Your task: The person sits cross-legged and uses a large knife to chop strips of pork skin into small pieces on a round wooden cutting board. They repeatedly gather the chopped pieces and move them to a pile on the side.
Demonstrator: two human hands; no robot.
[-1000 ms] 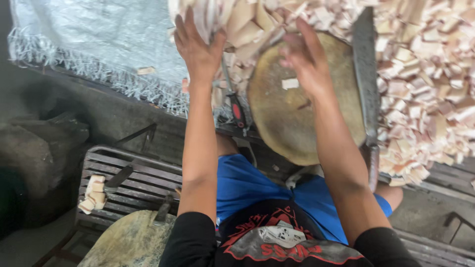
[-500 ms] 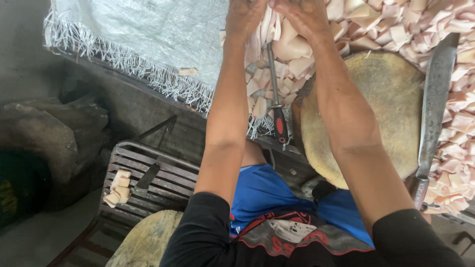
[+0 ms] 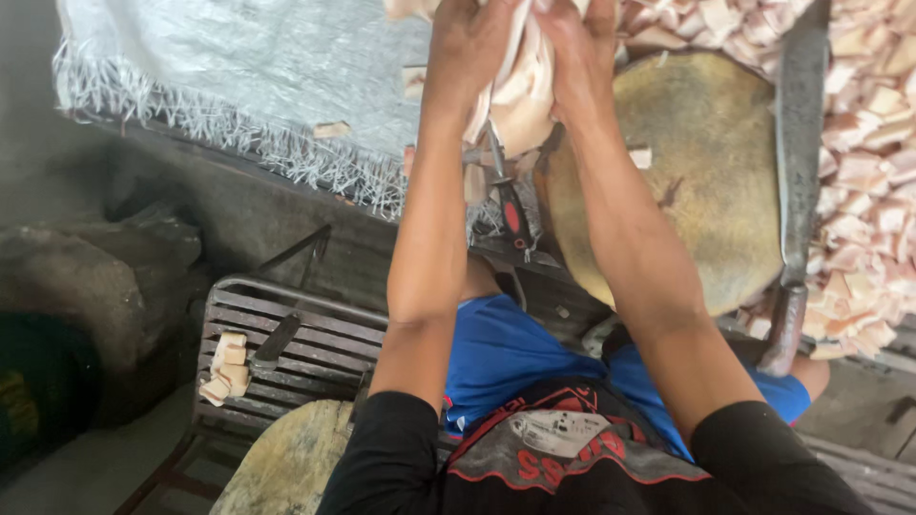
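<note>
A woven sheet (image 3: pixel 239 67) carries pale chunks (image 3: pixel 878 191) and, seemingly, 1 round block (image 3: pixel 706 181).

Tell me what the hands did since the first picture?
The left hand and right hand came together from flat and apart on the pale pieces, and now lift a bunch of pale strips between them. The round wooden block, the long knife and the red-handled tool stayed where they were.

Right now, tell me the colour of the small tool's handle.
Red and black handle, head view.
</note>
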